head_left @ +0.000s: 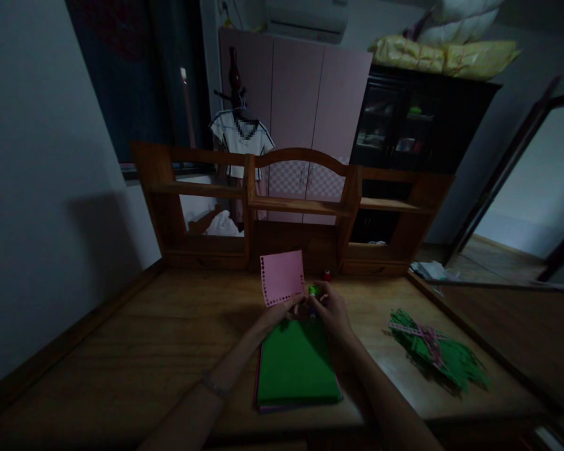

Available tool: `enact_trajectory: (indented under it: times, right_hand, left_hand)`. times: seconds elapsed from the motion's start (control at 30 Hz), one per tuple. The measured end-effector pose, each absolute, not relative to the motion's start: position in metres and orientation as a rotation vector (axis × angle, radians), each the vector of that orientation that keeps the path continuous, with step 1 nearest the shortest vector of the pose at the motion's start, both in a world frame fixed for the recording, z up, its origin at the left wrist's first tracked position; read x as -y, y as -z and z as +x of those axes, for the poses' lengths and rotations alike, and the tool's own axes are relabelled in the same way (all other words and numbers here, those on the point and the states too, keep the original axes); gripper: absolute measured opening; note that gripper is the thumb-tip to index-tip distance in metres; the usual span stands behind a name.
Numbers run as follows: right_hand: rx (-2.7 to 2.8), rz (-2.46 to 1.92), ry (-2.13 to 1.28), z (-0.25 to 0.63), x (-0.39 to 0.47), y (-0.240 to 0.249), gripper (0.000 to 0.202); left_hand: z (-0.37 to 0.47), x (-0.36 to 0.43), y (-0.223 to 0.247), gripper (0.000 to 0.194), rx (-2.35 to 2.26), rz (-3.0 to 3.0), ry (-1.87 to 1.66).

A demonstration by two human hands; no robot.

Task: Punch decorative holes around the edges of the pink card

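A pink sheet with punched holes along its edges is held up by my left hand, whose fingers are closed at the sheet's lower right corner. My right hand is closed around a small tool with a bright green top, right beside the sheet's edge. The tool's lower part is dark and partly hidden by the fingers. Below both hands lies a stack of green sheets, with other colours showing at its edges.
A small red object stands behind my right hand. Green strips tied with pink ones lie at the right of the wooden table. A wooden shelf runs along the table's back edge.
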State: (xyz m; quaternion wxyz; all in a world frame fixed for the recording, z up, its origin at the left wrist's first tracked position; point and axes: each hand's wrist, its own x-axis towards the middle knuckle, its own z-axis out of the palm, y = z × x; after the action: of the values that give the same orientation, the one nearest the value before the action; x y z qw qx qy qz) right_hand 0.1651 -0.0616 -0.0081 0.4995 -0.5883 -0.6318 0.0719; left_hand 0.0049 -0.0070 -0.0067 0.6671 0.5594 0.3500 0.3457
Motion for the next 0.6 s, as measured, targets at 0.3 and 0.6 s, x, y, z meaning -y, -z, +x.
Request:
enact_trajectory:
  times: [0.3,0.6]
  right_hand:
    - [1.713,-1.395,-0.076,0.1625,0.0628,0.0073,0.027]
    - [1.733,-1.411,-0.08,0.161,0.0644,0.0054,0.031]
  left_hand:
    - [0.0067,0.0047,0.0101,0.049,-0.757,1.192,-0.755]
    - [0.0048,0.0089,0.0043,0.042,-0.729,1.182,-0.756]
